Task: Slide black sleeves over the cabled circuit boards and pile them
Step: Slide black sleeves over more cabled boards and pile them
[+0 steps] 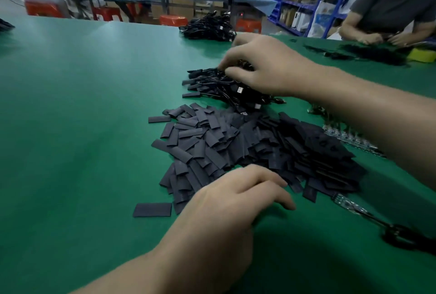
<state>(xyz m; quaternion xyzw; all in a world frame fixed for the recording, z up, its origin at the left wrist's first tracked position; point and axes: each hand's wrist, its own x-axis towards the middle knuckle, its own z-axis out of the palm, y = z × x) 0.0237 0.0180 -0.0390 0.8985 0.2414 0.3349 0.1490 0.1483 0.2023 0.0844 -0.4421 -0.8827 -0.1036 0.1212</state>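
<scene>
Sleeves (pixel 236 145) under left hand (pixel 226 206) | right hand (pixel 266 67) on cabled pile (pixel 212 83)

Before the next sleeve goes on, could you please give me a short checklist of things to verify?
1. Loose sleeves within reach: ok; the left hand sits at the near edge of the sleeve pile.
2. Sleeve already picked up: cannot tell; the left hand's palm side is hidden.
3. Free right hand: cannot tell; its fingers are down in the sleeved pile.
4. Supply of bare circuit boards: ok; a row lies under the right forearm.
5. Sleeves all gathered: not ok; one stray sleeve lies apart, left of the pile.
</scene>
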